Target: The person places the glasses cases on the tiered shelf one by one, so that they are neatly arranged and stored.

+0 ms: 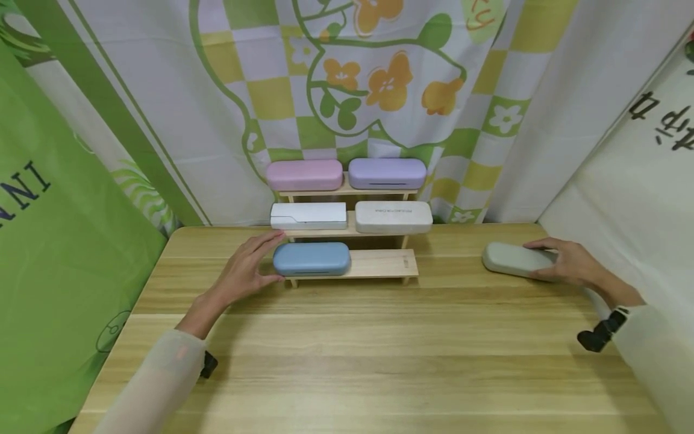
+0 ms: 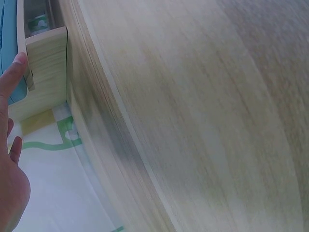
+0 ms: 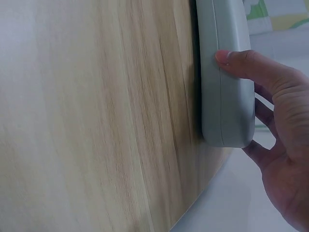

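At the right of the table, my right hand [image 1: 569,262] grips the near end of a grey-green glasses case [image 1: 509,259]. In the right wrist view its thumb lies on the case's seam side, the fingers behind. My left hand [image 1: 244,271] is at the left end of a three-tier wooden stand [image 1: 379,263], fingers spread and fairly straight. Its thumb tip touches the lowest board's edge in the left wrist view. A blue glasses case [image 1: 311,259] rests on that tier's left half; bare board shows to its right.
On the middle tier stand a white case [image 1: 309,216] and an off-white case [image 1: 393,217]. A pink case [image 1: 305,175] and a purple case [image 1: 387,173] fill the top tier. A patterned curtain [image 1: 217,169] hangs behind the wooden table [image 1: 347,361].
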{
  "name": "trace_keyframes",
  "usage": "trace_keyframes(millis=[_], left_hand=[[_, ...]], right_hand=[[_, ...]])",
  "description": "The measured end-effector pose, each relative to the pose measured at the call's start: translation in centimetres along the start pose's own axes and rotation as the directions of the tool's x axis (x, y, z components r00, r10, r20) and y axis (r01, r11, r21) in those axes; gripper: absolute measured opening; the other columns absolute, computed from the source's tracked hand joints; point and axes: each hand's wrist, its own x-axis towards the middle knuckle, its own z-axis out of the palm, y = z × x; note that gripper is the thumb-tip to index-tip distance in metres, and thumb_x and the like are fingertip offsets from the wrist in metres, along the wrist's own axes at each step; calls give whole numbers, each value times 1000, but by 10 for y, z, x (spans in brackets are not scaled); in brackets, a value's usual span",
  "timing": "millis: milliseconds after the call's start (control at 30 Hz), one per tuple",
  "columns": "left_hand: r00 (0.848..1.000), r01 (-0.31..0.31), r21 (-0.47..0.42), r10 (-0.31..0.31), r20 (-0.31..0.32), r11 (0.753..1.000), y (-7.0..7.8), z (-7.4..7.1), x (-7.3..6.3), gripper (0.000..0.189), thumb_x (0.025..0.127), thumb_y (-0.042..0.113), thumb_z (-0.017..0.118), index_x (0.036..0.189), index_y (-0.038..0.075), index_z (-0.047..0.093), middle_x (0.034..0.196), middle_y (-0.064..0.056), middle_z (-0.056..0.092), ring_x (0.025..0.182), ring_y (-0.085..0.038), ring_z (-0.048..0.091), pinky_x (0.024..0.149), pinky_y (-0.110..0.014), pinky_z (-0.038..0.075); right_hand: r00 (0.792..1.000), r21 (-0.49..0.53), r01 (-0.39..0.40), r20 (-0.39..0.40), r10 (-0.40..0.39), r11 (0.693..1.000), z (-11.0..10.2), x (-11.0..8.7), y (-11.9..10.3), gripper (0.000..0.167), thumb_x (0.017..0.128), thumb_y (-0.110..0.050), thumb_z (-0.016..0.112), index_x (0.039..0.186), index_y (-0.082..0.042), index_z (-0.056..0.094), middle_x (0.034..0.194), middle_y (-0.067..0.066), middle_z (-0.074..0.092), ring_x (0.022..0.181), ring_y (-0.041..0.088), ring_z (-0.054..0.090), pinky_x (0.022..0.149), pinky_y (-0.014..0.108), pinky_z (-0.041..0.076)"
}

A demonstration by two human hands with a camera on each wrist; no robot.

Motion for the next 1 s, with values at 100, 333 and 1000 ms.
trace_keyframes(millis=[100, 333, 1000], left_hand=[[1000, -2, 4, 2, -5, 1000, -1, 1, 0, 108, 59, 14, 106, 153, 1, 53, 157, -15, 52, 139, -38, 52, 117, -57, 46], [1000, -12, -9, 11, -26, 1000, 1, 2, 0, 111, 56, 11, 107, 152, -1, 53, 156, -17, 53, 138, -40, 53, 116, -58, 47], [1000, -5, -12, 4, -31, 1000, 4, 1, 0, 110, 56, 10, 107, 152, 0, 53, 157, -16, 52, 140, -40, 52, 116, -59, 46]], right_hand=[[999, -6, 32, -14, -32, 999, 0, 1, -9, 68, 75, -23, 98, 134, -3, 70, 134, 34, 65, 114, 49, 62, 79, 30, 49], [992, -35, 120, -41, -121, 992, 0, 5, -27, 65, 73, -21, 99, 131, -5, 73, 128, 28, 70, 107, 41, 66, 72, 24, 51], [919, -83, 372, -105, -379, 925, 7, 28, -89, 66, 60, -22, 103, 121, -11, 79, 117, 12, 78, 99, 30, 71, 71, 27, 55]])
